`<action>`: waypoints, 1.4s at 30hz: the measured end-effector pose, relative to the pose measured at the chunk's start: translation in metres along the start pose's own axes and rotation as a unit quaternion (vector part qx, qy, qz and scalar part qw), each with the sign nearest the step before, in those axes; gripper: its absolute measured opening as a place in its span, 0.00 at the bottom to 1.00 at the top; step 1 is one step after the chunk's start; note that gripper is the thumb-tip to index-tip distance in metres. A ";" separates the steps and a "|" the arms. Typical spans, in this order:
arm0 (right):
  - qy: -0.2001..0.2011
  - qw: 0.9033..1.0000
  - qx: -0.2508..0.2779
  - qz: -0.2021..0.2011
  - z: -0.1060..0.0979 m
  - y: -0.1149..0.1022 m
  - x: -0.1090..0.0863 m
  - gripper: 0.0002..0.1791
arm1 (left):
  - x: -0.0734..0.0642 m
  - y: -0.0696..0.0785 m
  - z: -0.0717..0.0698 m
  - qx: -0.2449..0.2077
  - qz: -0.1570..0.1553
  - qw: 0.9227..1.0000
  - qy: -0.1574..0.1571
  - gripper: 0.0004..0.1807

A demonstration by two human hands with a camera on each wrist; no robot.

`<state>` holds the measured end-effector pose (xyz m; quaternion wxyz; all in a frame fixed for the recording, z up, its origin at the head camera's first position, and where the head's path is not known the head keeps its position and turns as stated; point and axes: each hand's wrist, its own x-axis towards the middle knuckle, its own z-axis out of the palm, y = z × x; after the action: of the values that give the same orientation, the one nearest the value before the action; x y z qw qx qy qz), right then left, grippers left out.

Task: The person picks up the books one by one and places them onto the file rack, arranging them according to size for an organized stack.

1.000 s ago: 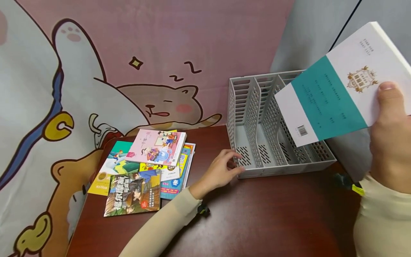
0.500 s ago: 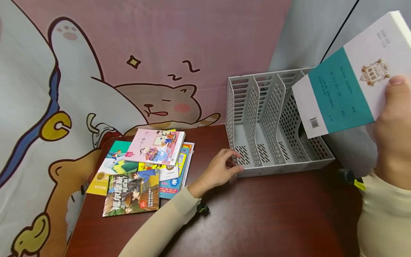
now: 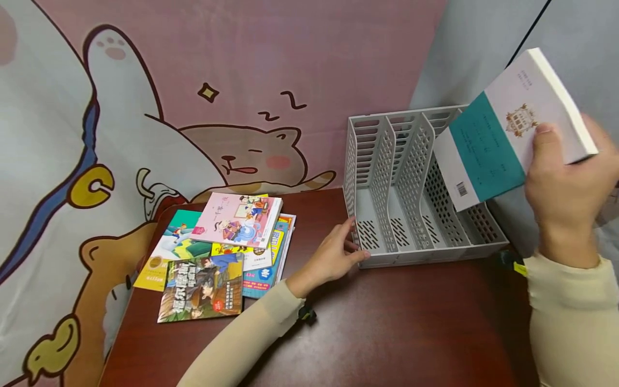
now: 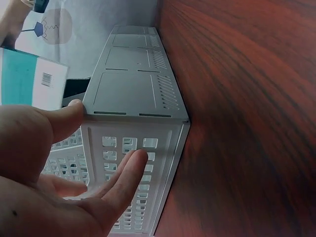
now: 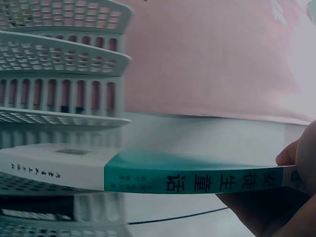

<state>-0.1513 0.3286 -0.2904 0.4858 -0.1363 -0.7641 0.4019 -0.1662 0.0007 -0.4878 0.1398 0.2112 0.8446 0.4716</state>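
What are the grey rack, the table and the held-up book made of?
The grey rack looks like matte plastic: thin walls with neat rows of holes. The table seems wood, or a wood-look surface, slightly shiny, with reddish-brown grain. The held-up book seems paper, with a smooth cover and pale page edges.

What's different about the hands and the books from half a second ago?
The right hand moved left, carrying the white-and-teal book, which turned so more of its page edge shows. Nothing was grabbed or let go. The left hand stayed at the front left corner of the gray rack, and the pile of books stayed put on the table.
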 end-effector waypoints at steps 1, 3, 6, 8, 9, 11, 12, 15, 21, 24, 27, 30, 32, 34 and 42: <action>-0.007 1.000 0.009 -0.010 0.003 0.002 -0.002 0.14 | 0.000 0.000 0.000 0.001 -0.003 1.000 -0.001 0.54; -0.022 0.999 0.015 -0.033 0.010 0.006 -0.006 0.15 | 0.000 0.000 -0.001 0.004 -0.004 1.000 -0.003 0.54; -0.045 0.998 0.024 -0.038 0.020 0.015 -0.011 0.15 | -0.001 0.001 -0.002 0.005 -0.002 1.000 -0.006 0.53; -0.056 0.998 0.024 -0.034 0.028 0.022 -0.013 0.15 | 0.000 0.002 -0.002 0.004 0.000 1.000 -0.007 0.51; -0.061 0.997 0.022 -0.035 0.033 0.026 -0.014 0.14 | 0.000 0.002 -0.002 0.004 0.000 1.000 -0.008 0.50; -0.073 0.996 0.018 -0.040 0.041 0.033 -0.017 0.15 | 0.000 0.003 -0.002 0.008 0.001 1.000 -0.008 0.49; -0.077 0.996 0.015 -0.047 0.045 0.037 -0.018 0.15 | 0.000 0.003 -0.002 0.009 0.001 1.000 -0.007 0.49; -0.093 0.994 0.010 -0.059 0.056 0.046 -0.023 0.16 | 0.001 0.002 -0.001 0.011 0.003 1.000 -0.009 0.49; -0.110 0.992 0.005 -0.067 0.071 0.059 -0.032 0.19 | 0.002 -0.001 0.001 0.007 0.005 1.000 -0.014 0.49; -0.114 0.991 0.002 -0.067 0.075 0.062 -0.034 0.19 | 0.002 -0.002 0.000 0.007 0.004 1.000 -0.013 0.49; -0.119 0.991 0.000 -0.066 0.077 0.062 -0.035 0.18 | 0.003 -0.003 0.000 0.007 0.005 1.000 -0.011 0.49; -0.128 0.989 -0.007 -0.074 0.075 0.061 -0.036 0.19 | 0.002 -0.002 -0.001 0.006 0.005 1.000 -0.011 0.49; -0.135 0.988 -0.012 -0.081 0.075 0.062 -0.037 0.19 | 0.002 -0.002 -0.001 0.005 0.005 1.000 -0.012 0.49; -0.140 0.986 -0.019 -0.086 0.075 0.067 -0.040 0.20 | 0.002 -0.001 -0.001 0.003 0.004 1.000 -0.013 0.49; -0.182 0.979 -0.045 -0.078 0.092 0.094 -0.059 0.22 | 0.002 -0.002 -0.001 -0.003 0.002 1.000 -0.013 0.48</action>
<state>-0.2176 0.3092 -0.4171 0.3614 -0.0227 -0.8656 0.3460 -0.1689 0.0004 -0.4887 0.1502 0.2184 0.8411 0.4714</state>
